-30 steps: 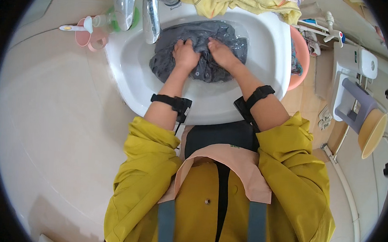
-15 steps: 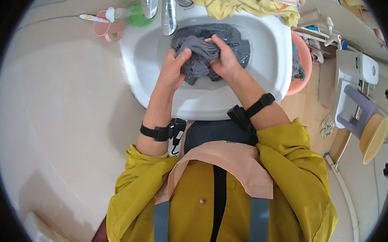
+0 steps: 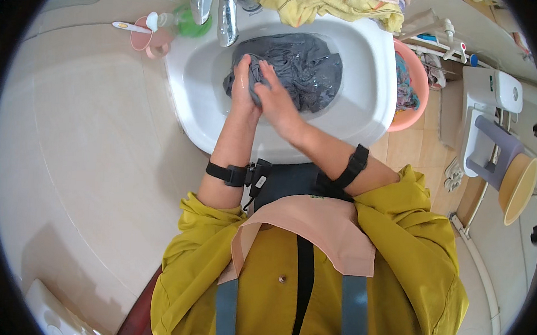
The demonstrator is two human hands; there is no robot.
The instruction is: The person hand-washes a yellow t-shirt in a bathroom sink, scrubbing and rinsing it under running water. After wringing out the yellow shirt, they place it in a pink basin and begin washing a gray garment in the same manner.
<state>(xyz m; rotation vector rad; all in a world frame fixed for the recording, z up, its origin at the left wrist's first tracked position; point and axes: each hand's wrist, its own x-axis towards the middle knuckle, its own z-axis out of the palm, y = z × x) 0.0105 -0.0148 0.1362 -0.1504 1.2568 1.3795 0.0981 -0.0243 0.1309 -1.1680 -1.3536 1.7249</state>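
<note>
Dark grey wet cloth (image 3: 312,67) lies bunched and spread in water in the white sink (image 3: 370,94). My left hand (image 3: 243,88) is at the cloth's left side, its fingers pointing toward the tap and its thumb side up. My right hand (image 3: 274,99) meets it from the right, with the fingers reaching up and left. A fold of the grey cloth shows between the two hands, gripped between palms and fingers. How much cloth they hold is hidden.
A chrome tap (image 3: 227,19) hangs over the sink's back left. Yellow cloth (image 3: 329,8) lies on the back rim. A pink cup (image 3: 141,39) and green bottle (image 3: 191,21) stand left. At right is a pink basin (image 3: 407,116) with patterned cloth.
Both hands have come together at the left of the sink; the right moved left. The lifted bundle of cloth has been lowered and spread to the right in the water.
</note>
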